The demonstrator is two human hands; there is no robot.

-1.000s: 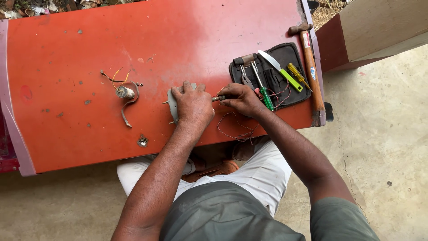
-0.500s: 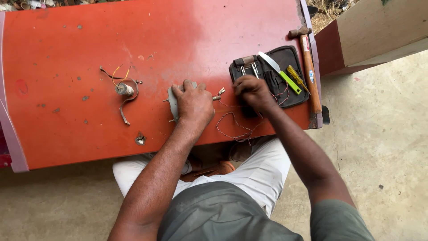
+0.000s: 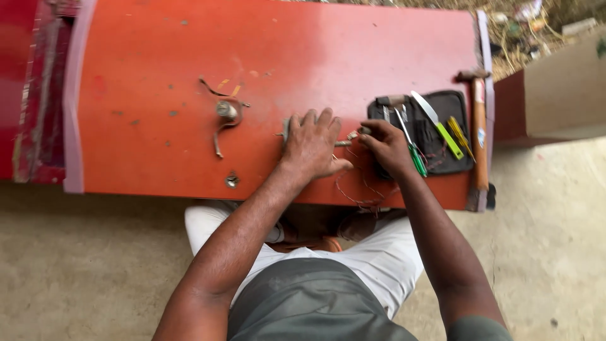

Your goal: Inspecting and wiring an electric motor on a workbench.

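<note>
A wide red panel (image 3: 189, 50) lies flat before you, and a black tool pouch (image 3: 435, 145) sits on its right end, a wooden-handled hammer (image 3: 480, 132) lying just beside the pouch. Your left hand (image 3: 312, 145) presses palm-down over a small grey part (image 3: 286, 129) near the panel's front edge, fingers curled over it. Your right hand (image 3: 386, 146) rests at the pouch's left edge, fingers pinched on a slim metal tool (image 3: 350, 137) that points at the left hand. Thin copper wire (image 3: 356, 189) loops below both hands.
</note>
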